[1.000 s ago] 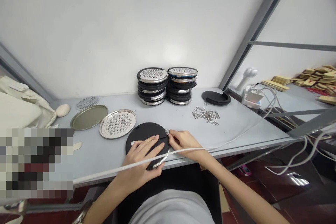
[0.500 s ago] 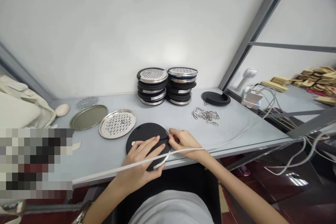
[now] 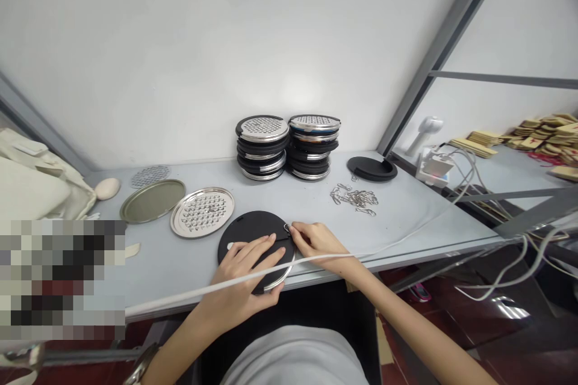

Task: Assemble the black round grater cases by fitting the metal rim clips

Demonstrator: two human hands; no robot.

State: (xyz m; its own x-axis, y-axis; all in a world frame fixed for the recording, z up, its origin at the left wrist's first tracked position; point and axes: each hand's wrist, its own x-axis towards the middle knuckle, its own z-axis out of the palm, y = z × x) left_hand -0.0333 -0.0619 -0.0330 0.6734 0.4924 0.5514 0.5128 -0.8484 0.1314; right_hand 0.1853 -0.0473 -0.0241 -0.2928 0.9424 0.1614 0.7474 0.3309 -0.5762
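A round black disc (image 3: 253,225) with a silvery rim lies at the table's front edge. My left hand (image 3: 246,271) rests across it, fingers spread on its top and thumb at its front rim. At the disc's right edge my right hand (image 3: 316,242) pinches a small metal clip (image 3: 286,228). Several similar clips (image 3: 359,198) lie in a loose heap farther right. Left of the disc is a silver grater plate (image 3: 202,212), beside an olive-coloured round plate (image 3: 153,201).
Two stacks of black and silver discs (image 3: 263,149) (image 3: 313,148) stand by the wall. A black ring-shaped tray (image 3: 371,168) sits at the right. A white cable (image 3: 392,245) crosses in front of my hands. A perforated disc (image 3: 150,176) lies back left.
The small clip and my right fingertips have shifted slightly left at the disc's edge. My left hand has hardly moved on the disc.
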